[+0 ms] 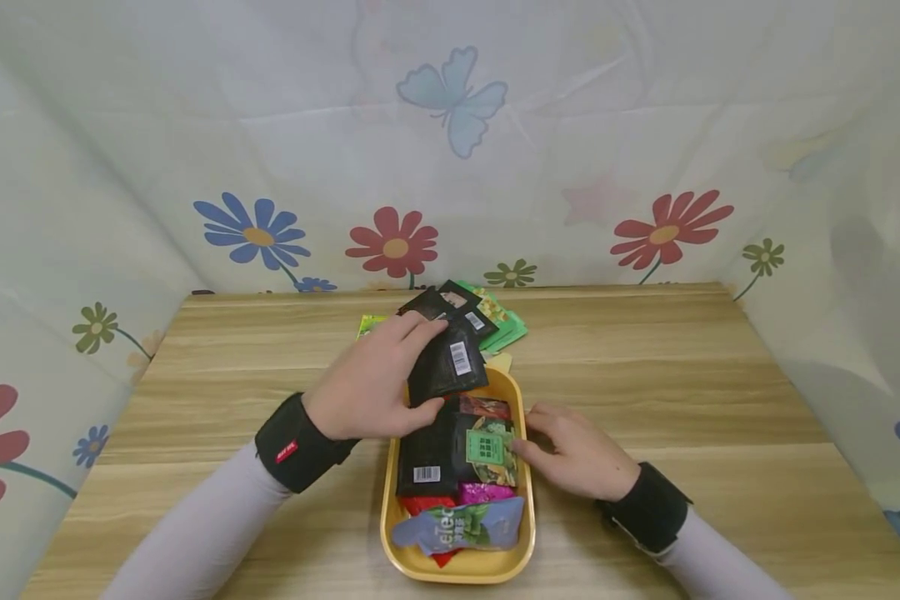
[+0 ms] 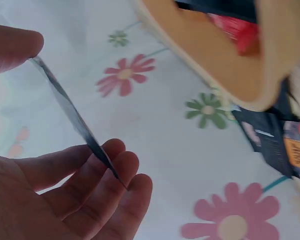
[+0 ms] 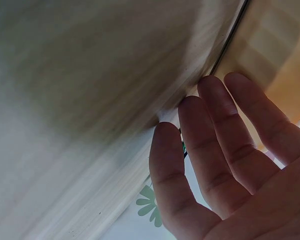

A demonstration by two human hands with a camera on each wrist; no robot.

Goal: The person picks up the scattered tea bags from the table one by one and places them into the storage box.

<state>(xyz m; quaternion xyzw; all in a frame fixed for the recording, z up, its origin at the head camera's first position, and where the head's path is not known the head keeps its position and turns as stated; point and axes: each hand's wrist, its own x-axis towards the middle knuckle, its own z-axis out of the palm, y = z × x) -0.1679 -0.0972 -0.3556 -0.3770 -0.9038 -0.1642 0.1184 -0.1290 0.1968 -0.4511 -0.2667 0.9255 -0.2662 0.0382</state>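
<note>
Hands first: we see the left hand (image 1: 371, 379) pinching a black sachet (image 1: 447, 364) by its edges, thumb on the near edge and fingers on the far one, holding it in the air over the far end of the yellow tray (image 1: 452, 563). From the left wrist view we catch that same black sachet (image 2: 72, 115) edge-on, a thin dark line running from the thumb tip down to the fingertips (image 2: 124, 165). Over on the right side of the tray, the right hand (image 1: 576, 452) lies flat on the table (image 1: 682, 383), fingers straight and close together, their tips touching a green-labelled packet (image 1: 492, 448) at the tray's right rim. Inside the tray we count more: a large black packet (image 1: 427, 454), a pink one (image 1: 486, 492), and a pale blue pouch (image 1: 461, 528) at the near end. Beyond the tray's far end, a loose heap of black and green sachets (image 1: 487, 319) lies on the table.
</note>
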